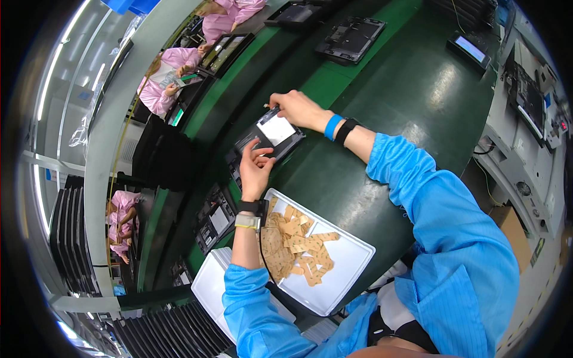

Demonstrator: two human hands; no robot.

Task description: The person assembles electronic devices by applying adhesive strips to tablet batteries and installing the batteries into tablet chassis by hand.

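Note:
An opened black electronic device with a white panel (276,129) lies tilted across the green bench in front of me. My right hand (296,110) is closed in a pinch at the device's far corner. Between its fingertips is something tiny that I cannot make out. Over the device's near left side is my left hand (256,172), open with its fingers apart and touching or just above the dark surface. Close below that hand, a white tray (349,250) holds a heap of tan, dotted paper-like pieces (298,247).
More opened devices (216,219) sit along the line at left, and another (351,39) lies on the green strip ahead. A second white tray (215,280) is beside my left forearm. At far right stands a small lit screen (470,48). People in pink work across the line.

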